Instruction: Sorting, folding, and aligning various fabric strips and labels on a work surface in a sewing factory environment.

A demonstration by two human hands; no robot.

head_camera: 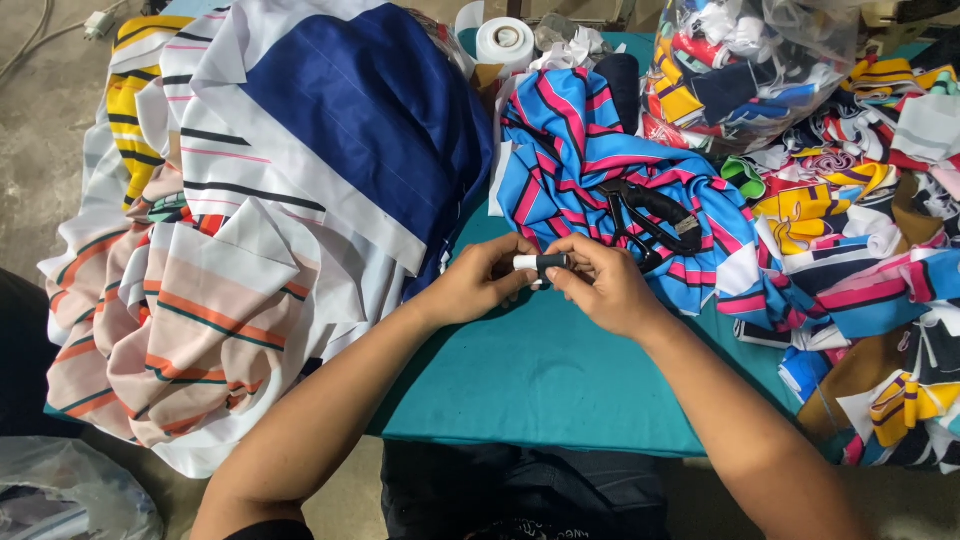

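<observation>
Both my hands meet over the teal table [540, 370] on one small cylinder [540, 264], white at its left end and black at its right. My left hand [480, 280] pinches the white end. My right hand [600, 282] grips the black end with fingers curled round it. Just beyond my hands lies a blue cloth with pink and black stripes [570, 140], and black scissors [650, 215] rest on top of it.
A big heap of striped white, navy and peach fabric [230, 220] fills the left. Many colourful fabric scraps [860, 230] are piled on the right. A clear bag of scraps [740, 70] and a white tape roll [505, 40] stand at the back.
</observation>
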